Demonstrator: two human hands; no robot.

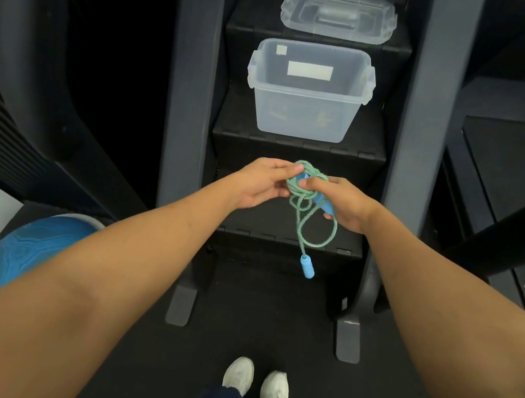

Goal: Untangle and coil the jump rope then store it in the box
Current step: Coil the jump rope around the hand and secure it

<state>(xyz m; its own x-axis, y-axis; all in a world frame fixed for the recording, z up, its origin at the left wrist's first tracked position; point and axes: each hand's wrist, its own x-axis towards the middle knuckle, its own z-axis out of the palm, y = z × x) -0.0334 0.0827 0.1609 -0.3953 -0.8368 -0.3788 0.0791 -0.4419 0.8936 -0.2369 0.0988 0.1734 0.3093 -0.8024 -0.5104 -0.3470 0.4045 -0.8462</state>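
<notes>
A green-and-blue braided jump rope (305, 206) is bunched in a tangle between my two hands, above a black step. My left hand (262, 181) pinches the top of the tangle with thumb and fingers. My right hand (345, 202) grips the other side, curled around one blue handle. A loop hangs down, and the second blue handle (307, 267) dangles free below it. The clear plastic box (308, 92) stands open and empty on the step beyond my hands. Its clear lid (338, 15) lies on the step above.
Grey side rails (190, 82) flank the black steps of a stair machine. A blue balance ball (33, 251) sits at lower left beside a pale panel. My white shoes (254, 385) stand on the dark floor. More dark gym equipment is at right.
</notes>
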